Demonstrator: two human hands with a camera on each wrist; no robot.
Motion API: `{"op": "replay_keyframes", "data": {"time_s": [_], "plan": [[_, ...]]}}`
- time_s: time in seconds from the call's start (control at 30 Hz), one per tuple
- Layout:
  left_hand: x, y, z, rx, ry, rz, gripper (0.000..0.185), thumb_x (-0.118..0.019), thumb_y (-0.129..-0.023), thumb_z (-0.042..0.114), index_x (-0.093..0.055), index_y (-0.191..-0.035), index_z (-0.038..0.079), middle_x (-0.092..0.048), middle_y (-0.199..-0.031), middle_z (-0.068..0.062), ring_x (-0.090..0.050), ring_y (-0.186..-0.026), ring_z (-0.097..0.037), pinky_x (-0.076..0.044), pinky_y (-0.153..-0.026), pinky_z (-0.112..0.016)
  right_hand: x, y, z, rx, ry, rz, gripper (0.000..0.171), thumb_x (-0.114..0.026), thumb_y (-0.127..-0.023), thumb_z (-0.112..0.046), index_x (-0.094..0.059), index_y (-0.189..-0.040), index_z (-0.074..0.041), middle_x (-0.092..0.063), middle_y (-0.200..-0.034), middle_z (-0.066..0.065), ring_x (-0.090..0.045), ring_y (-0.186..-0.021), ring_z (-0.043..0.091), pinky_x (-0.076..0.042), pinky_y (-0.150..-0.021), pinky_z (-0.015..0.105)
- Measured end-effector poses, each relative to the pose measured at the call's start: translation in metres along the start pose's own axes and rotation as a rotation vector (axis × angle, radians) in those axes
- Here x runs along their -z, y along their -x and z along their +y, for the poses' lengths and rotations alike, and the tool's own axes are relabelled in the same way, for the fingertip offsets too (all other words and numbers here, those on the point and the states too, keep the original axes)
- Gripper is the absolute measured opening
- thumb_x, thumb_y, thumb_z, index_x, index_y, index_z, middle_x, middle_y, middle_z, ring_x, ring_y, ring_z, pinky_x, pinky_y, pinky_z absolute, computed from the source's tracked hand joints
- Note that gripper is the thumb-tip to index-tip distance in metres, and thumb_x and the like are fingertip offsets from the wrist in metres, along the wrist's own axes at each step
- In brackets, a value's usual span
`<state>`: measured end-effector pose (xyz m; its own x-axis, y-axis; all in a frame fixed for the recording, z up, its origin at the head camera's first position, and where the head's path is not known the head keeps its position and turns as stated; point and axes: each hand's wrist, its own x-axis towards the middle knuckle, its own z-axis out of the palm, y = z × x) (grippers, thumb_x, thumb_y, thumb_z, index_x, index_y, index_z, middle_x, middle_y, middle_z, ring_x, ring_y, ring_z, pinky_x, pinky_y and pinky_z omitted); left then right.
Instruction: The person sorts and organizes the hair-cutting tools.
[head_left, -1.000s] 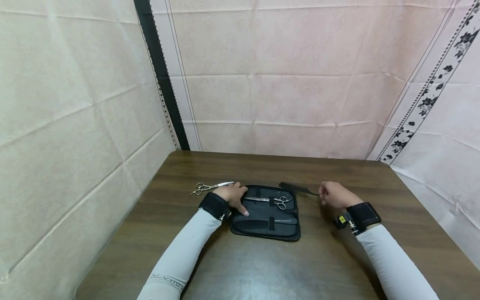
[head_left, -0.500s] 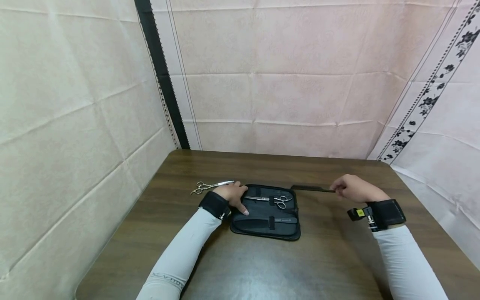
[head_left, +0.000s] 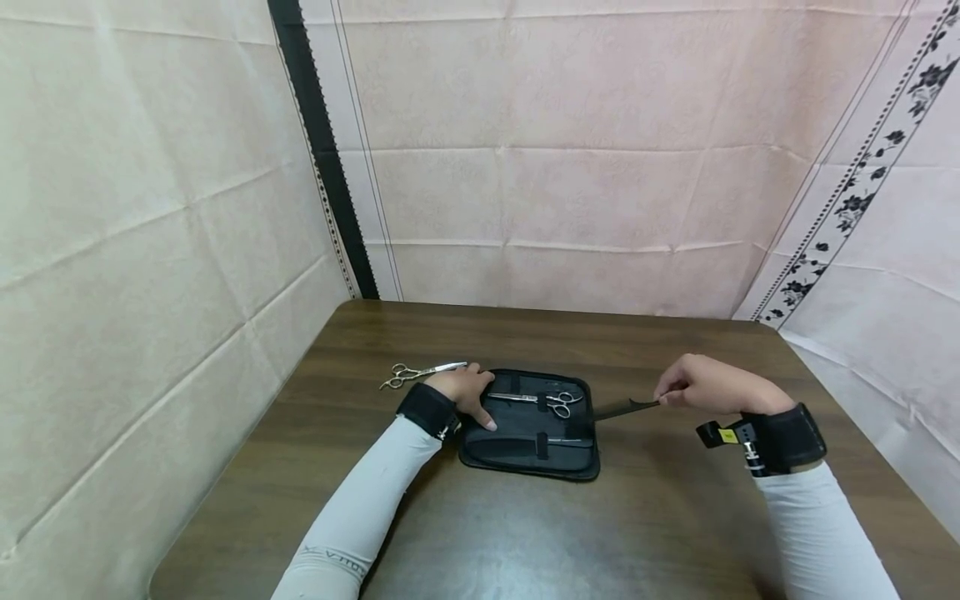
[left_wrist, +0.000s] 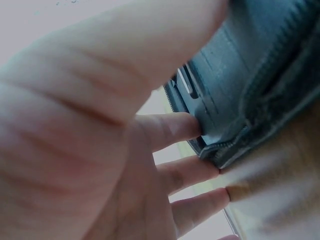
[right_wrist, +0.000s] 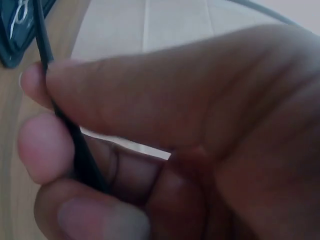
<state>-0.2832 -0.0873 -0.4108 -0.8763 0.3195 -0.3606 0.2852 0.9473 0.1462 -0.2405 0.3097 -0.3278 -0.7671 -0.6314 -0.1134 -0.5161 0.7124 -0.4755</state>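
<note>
An open black zip case point(head_left: 531, 425) lies on the brown table point(head_left: 525, 533), with silver scissors point(head_left: 538, 400) strapped in its upper row and a dark tool point(head_left: 540, 443) in the lower row. My left hand point(head_left: 471, 392) rests flat on the case's left edge point(left_wrist: 235, 135), fingers straight. My right hand point(head_left: 701, 387) pinches the thin end of a black comb point(head_left: 622, 407) between thumb and fingers point(right_wrist: 55, 105); the comb points left toward the case's right edge. A second pair of silver scissors point(head_left: 420, 374) lies loose on the table left of the case.
The table stands in a corner of pale fabric-covered walls point(head_left: 570, 167), with a black strip point(head_left: 318, 142) at the left corner. Both forearms wear white sleeves and black wrist bands point(head_left: 783, 435).
My right hand has carried the comb from behind the case out to the right, then down and back toward the case's right edge. The left hand has stayed put.
</note>
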Motion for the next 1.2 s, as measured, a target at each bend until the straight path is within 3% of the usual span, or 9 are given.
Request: {"op": "replay_keyframes", "data": {"time_s": [0.67, 1.2], "plan": [[0.002, 0.002, 0.001, 0.005, -0.004, 0.003, 0.099, -0.084, -0.082, 0.055, -0.039, -0.161, 0.016, -0.042, -0.159, -0.015, -0.045, -0.144, -0.034, -0.041, -0.118, -0.050, -0.016, -0.011, -0.022, 0.088, -0.026, -0.038, 0.015, -0.073, -0.094, -0.007, -0.081, -0.088, -0.017, -0.072, -0.083, -0.003, -0.051, -0.067, 0.002, -0.045, -0.060, 0.021], [0.000, 0.001, 0.001, 0.014, 0.013, -0.007, 0.100, -0.085, -0.081, 0.055, -0.039, -0.161, 0.017, -0.040, -0.161, -0.014, -0.042, -0.146, -0.034, -0.040, -0.119, -0.051, -0.027, -0.021, -0.020, 0.031, -0.036, -0.064, 0.016, -0.070, -0.095, -0.003, -0.081, -0.089, -0.015, -0.073, -0.085, -0.001, -0.054, -0.070, 0.006, -0.047, -0.061, 0.023]]}}
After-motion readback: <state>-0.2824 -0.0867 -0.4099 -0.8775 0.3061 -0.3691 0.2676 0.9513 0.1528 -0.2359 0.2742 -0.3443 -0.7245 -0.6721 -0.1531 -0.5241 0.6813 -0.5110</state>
